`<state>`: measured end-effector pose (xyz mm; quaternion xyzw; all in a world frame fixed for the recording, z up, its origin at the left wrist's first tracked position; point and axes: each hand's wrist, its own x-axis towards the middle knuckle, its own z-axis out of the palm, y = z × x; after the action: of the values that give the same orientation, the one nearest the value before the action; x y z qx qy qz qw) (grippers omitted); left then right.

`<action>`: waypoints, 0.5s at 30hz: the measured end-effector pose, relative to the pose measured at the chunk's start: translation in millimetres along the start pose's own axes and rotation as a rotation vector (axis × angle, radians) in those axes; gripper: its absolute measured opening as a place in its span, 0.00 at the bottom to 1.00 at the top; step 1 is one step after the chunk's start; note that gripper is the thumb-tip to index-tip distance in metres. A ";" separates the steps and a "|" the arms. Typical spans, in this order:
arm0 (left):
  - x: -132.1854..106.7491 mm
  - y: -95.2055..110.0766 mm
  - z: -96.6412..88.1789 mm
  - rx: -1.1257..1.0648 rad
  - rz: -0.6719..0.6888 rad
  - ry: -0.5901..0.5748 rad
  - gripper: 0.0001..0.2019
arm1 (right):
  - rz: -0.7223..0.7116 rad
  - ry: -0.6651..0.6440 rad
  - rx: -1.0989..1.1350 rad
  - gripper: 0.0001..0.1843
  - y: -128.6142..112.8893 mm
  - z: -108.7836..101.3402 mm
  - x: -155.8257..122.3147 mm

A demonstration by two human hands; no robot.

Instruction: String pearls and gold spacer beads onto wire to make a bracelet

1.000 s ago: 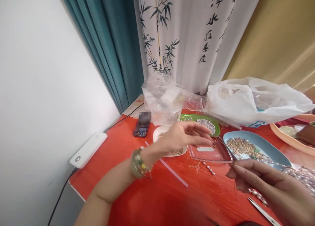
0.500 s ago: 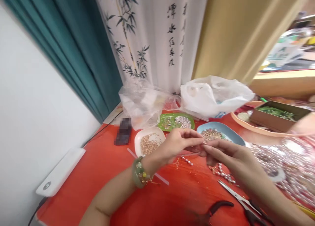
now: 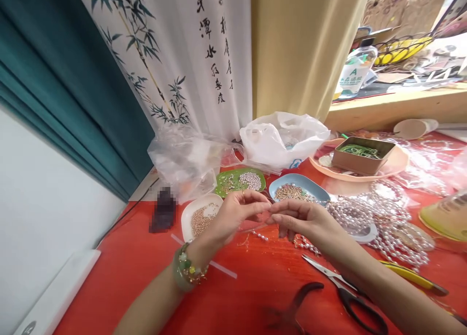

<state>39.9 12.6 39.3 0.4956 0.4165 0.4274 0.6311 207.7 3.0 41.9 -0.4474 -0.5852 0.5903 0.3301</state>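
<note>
My left hand (image 3: 243, 211) and my right hand (image 3: 299, 215) meet fingertip to fingertip above the red table. Both are closed in a pinch; whatever sits between the fingers is too small to make out. Behind them are a white dish (image 3: 185, 217) of gold beads, a green tray (image 3: 237, 174) with pearly and mixed beads, and a blue dish (image 3: 321, 193) of mixed beads. Below the hands lie a short row of pearly beads (image 3: 260, 235) and a bead strand (image 3: 308, 246). Bracelets (image 3: 185, 267) circle my left wrist.
Scissors (image 3: 343, 281), pliers (image 3: 304, 293) and a yellow-handled cutter (image 3: 412, 274) lie near my right forearm. Heaped pearl strands (image 3: 397, 237) are at the right, before a peach tray (image 3: 397, 167) holding a tin (image 3: 359, 163). Plastic bags (image 3: 284, 140) stand along the curtains.
The view has swung to the right, so more of the pearl strands and the windowsill shows. My hands stay pinched together at the fingertips.
</note>
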 end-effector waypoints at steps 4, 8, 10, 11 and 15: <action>-1.2 2.2 1.9 0.010 -0.018 0.000 0.04 | -0.211 0.141 -0.180 0.13 -2.7 -5.2 -1.3; -2.7 2.2 9.7 0.053 -0.004 -0.016 0.04 | -0.367 0.167 -0.317 0.06 -6.9 -3.3 -5.0; -3.9 1.9 13.2 0.096 0.020 -0.027 0.04 | -0.406 0.166 -0.352 0.05 -8.8 -2.1 -6.9; -4.5 1.8 14.5 0.121 0.023 -0.035 0.04 | -0.410 0.165 -0.349 0.06 -10.0 -2.1 -8.2; -6.7 0.6 17.3 0.271 -0.044 -0.111 0.05 | -0.391 0.168 -0.167 0.08 -18.9 -7.5 -16.3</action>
<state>54.3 1.7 43.4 0.5897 0.4455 0.3254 0.5898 218.3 -7.1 63.5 -0.3987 -0.6782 0.4251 0.4476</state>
